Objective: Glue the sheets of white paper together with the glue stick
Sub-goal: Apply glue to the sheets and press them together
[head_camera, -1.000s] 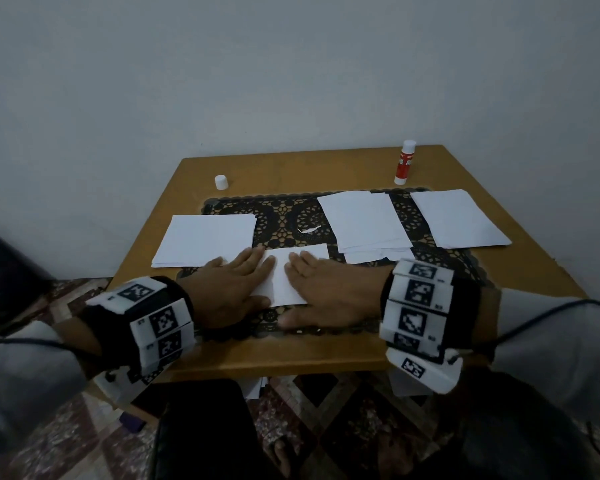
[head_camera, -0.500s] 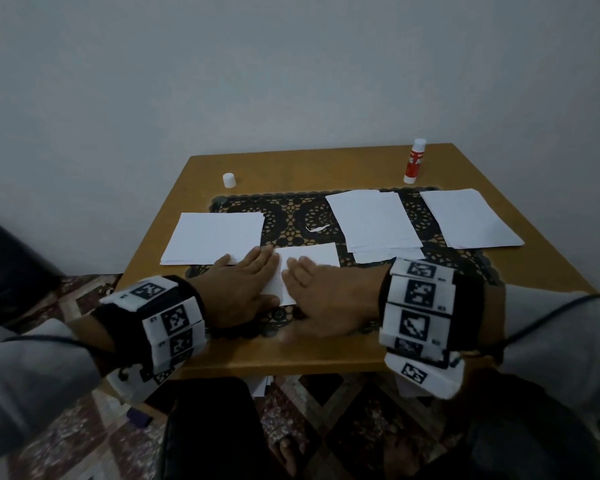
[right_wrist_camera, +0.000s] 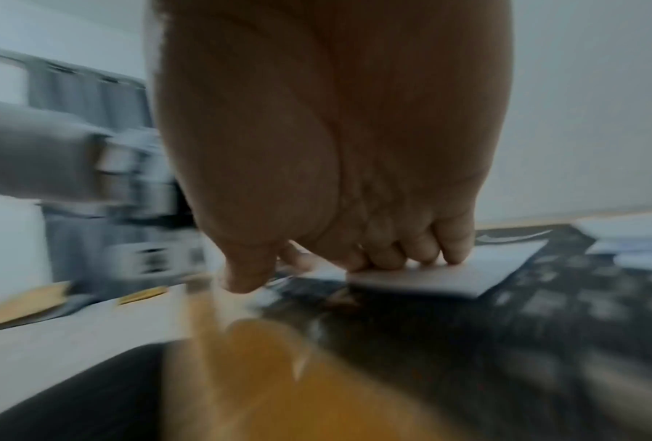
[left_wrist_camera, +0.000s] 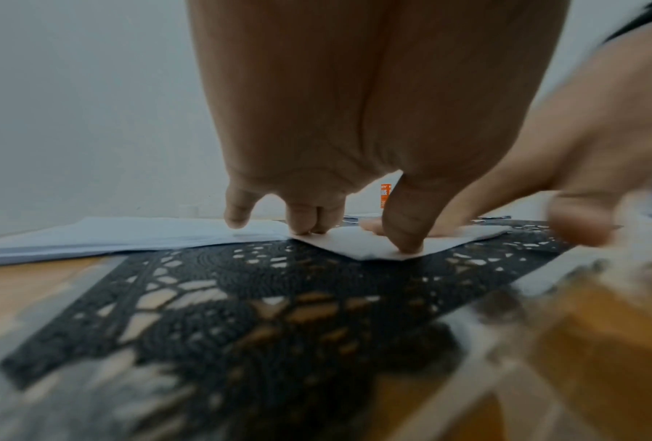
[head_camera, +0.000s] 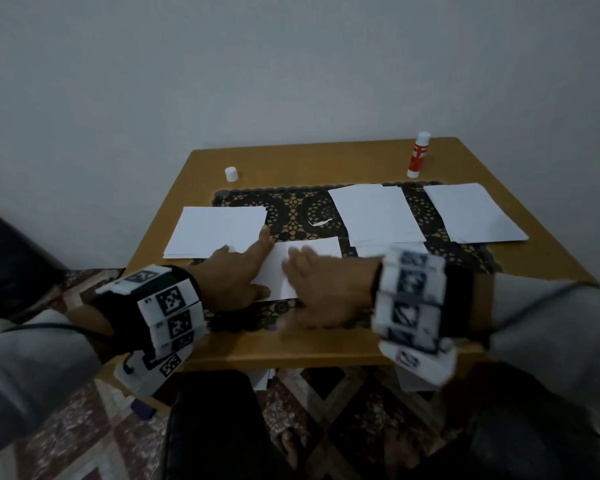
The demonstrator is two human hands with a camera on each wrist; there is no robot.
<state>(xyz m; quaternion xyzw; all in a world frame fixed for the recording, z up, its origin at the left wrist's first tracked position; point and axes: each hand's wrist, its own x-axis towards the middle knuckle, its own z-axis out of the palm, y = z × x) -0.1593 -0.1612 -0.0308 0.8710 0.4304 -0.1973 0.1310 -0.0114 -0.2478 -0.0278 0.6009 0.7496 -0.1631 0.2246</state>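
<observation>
Plain grey wall, wooden tabletop [head_camera: 326, 161] with a dark lace mat [head_camera: 291, 206]. My left hand [head_camera: 236, 275] and right hand [head_camera: 326, 289] lie flat, fingers [left_wrist_camera: 403, 238] extended, pressing the small white sheet [head_camera: 312, 249] on the mat; nothing grasped. Risk: uneven pressure could skew or crease it while the glue is wet. Glue stick [head_camera: 418, 154] stands uncapped at the far right corner, drying; cap [head_camera: 231, 174] sits far left.

Head view – high, facing down at table [head_camera: 326, 157]. Wrist views – low, close, looking along fingers; all share the pressed sheet [head_camera: 312, 247].
</observation>
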